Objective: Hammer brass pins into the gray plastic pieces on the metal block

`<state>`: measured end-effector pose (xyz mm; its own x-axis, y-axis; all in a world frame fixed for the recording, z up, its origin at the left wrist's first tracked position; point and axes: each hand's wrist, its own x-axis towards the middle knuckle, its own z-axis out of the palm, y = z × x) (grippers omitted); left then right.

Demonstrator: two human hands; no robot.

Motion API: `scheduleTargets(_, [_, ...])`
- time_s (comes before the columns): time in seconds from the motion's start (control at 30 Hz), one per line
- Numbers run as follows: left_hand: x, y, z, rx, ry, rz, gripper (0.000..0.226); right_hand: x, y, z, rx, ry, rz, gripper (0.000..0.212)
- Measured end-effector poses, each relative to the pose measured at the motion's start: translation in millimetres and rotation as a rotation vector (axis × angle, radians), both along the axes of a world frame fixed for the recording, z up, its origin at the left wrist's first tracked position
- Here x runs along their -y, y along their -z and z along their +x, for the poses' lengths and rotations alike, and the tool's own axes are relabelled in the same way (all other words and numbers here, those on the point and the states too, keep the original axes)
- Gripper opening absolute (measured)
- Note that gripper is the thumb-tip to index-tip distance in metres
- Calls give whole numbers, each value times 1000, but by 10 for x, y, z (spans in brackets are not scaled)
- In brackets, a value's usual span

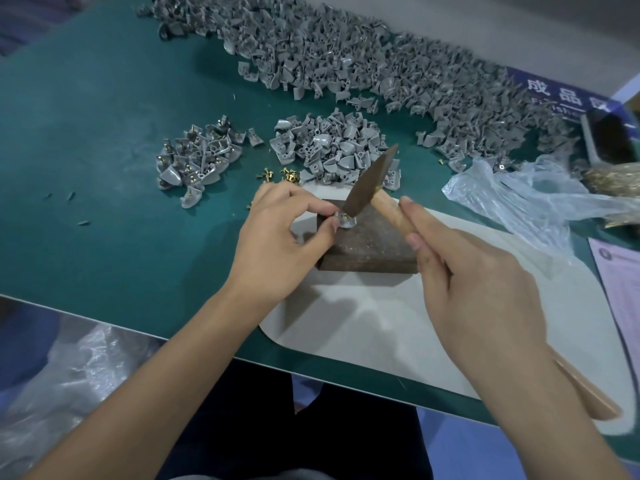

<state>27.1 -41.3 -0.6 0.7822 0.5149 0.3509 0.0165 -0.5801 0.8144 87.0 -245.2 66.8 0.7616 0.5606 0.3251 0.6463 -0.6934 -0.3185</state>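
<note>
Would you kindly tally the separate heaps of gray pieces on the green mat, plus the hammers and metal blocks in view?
Heaps of gray pieces: 3 (large heap along the back, middle heap, left heap with brass pins fitted)
Hammers: 1 (hammer, held in the right hand)
Metal blocks: 1 (metal block)
Total: 5

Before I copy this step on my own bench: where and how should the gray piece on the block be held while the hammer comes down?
Pinch the gray plastic piece by its left edge, coming from the left as the left hand does. The brass pin stands near its middle under the hammer head, which the right hand swings in from the right over the metal block.
</note>
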Motion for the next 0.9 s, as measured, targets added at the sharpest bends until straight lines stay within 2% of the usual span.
scheduleTargets(0.13, [12, -3, -3, 40, 14, 4, 10, 20, 21, 2, -74, 25, 54, 42])
scheduleTargets(0.27, [6, 5, -9, 82, 16, 18, 10, 31, 29, -29, -104, 43, 8, 41])
scheduleTargets(0.43, [17, 26, -8, 81, 13, 79, 9, 114, 116, -86, -242, 133, 137, 39])
scheduleTargets(0.67, [31, 15, 0, 94, 12, 52, 8, 74, 221, -212, -225, 113, 307, 41])
scheduleTargets(0.8, [26, 10, -5, 90, 18, 51, 9, 32, 223, -210, -253, 79, 266, 42])
scheduleTargets(0.9, [25, 0, -14, 97, 16, 56, 9, 36, 247, -195, -201, 94, 249, 42])
